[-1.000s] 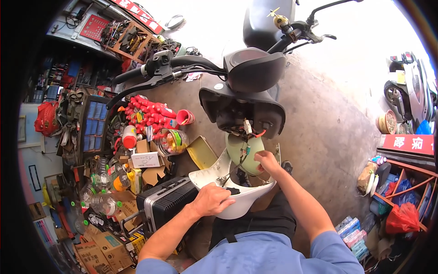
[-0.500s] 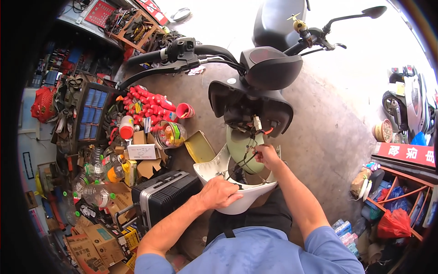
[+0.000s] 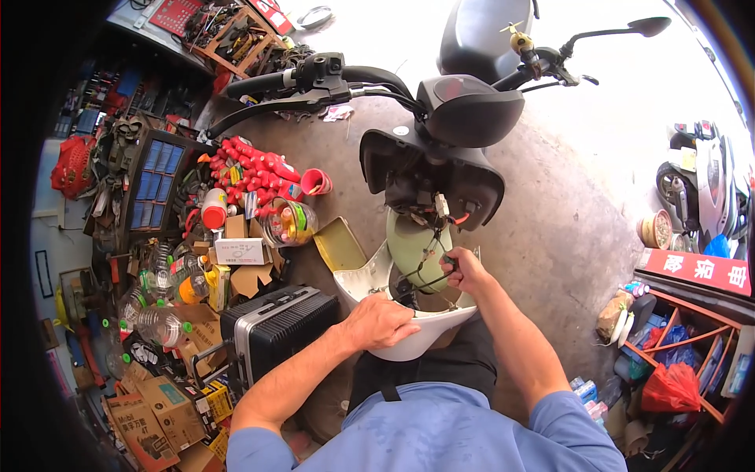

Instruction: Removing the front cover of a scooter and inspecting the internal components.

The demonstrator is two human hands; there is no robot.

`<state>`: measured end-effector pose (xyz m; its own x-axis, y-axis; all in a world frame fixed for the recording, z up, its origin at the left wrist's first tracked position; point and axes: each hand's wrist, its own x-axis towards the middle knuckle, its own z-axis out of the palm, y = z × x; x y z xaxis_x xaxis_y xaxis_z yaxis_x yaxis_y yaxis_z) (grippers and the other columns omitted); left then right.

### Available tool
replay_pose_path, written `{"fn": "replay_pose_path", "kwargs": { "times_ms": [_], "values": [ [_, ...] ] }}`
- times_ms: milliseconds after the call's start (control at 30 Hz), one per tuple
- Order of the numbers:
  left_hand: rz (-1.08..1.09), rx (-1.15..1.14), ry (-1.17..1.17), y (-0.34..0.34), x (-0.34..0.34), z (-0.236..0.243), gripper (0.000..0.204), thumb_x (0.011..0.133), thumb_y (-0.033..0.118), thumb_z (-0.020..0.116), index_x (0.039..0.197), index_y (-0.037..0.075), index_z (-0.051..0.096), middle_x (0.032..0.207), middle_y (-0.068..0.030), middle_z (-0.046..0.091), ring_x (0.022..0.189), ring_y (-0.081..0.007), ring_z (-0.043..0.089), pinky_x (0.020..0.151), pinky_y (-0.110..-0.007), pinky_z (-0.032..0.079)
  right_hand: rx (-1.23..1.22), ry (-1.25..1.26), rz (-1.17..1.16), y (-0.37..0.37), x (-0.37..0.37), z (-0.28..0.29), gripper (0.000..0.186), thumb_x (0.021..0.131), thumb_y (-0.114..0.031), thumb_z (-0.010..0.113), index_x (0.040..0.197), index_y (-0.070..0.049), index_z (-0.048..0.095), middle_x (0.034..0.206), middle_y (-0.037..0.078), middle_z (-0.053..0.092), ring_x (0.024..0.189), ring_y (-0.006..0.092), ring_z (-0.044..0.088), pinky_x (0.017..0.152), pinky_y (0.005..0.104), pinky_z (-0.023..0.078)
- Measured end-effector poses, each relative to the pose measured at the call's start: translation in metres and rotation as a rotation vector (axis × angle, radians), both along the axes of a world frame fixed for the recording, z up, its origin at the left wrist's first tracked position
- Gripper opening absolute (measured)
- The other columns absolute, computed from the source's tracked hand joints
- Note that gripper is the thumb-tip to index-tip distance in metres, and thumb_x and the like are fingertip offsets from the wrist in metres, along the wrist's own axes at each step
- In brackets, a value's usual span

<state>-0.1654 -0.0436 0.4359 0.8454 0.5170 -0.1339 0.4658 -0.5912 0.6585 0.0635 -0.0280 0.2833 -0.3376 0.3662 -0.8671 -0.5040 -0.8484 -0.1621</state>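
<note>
The fingers of my right hand [image 3: 469, 273] are drawn together, thumb towards forefinger, in a pinch on a thin dark cable [image 3: 432, 281], the others curling in towards the palm. The fingers of my left hand [image 3: 381, 321] are closed over the left part of the near rim of a white curved panel [image 3: 403, 348], its thumb lying along the outer side and pointing right. My right forearm [image 3: 523, 338] slants far and left, my left forearm [image 3: 303, 374] far and right, both elbows bent, the hands near each other but apart. The panel sits just above my dark trousers [image 3: 472, 358]. Beyond it are a pale green part [image 3: 407, 240] and a scooter's black front housing [image 3: 377, 164]; left of it stands a black case [image 3: 275, 326].
</note>
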Motion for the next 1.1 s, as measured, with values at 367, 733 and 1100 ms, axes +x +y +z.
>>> {"fn": "replay_pose_path", "kwargs": {
  "times_ms": [367, 733, 1100],
  "values": [
    [-0.034, 0.027, 0.017, 0.001, 0.012, -0.003, 0.03, 0.082, 0.028, 0.062, 0.064, 0.008, 0.049, 0.059, -0.0067, 0.053, 0.058, -0.0286, 0.055, 0.058, -0.038, 0.042, 0.027, 0.074, 0.012, -0.014, 0.015, 0.019, 0.02, 0.083, -0.022, 0.042, 0.076, -0.005, 0.051, 0.057, -0.002, 0.043, 0.04, 0.0056, 0.021, 0.039, 0.0211, 0.022],
    [-0.09, 0.013, 0.027, -0.022, 0.004, -0.021, 0.03, 0.082, 0.031, 0.062, 0.065, 0.009, 0.05, 0.057, -0.0066, 0.054, 0.057, -0.0271, 0.055, 0.058, -0.037, 0.042, 0.286, -0.257, 0.252, -0.056, 0.016, 0.044, 0.022, 0.082, -0.02, 0.053, 0.089, 0.0, 0.059, 0.072, 0.007, 0.058, 0.062, 0.0122, 0.05, 0.06, 0.0259, 0.041],
    [-0.082, 0.045, -0.003, -0.029, 0.004, -0.025, 0.029, 0.082, 0.029, 0.063, 0.065, 0.01, 0.049, 0.057, -0.006, 0.053, 0.057, -0.0262, 0.055, 0.058, -0.036, 0.042, 0.41, -0.601, 0.388, 0.002, -0.037, -0.08, 0.027, 0.079, -0.013, 0.056, 0.104, -0.006, 0.063, 0.086, 0.005, 0.062, 0.077, 0.0141, 0.062, 0.062, 0.0283, 0.049]
  ]
}}
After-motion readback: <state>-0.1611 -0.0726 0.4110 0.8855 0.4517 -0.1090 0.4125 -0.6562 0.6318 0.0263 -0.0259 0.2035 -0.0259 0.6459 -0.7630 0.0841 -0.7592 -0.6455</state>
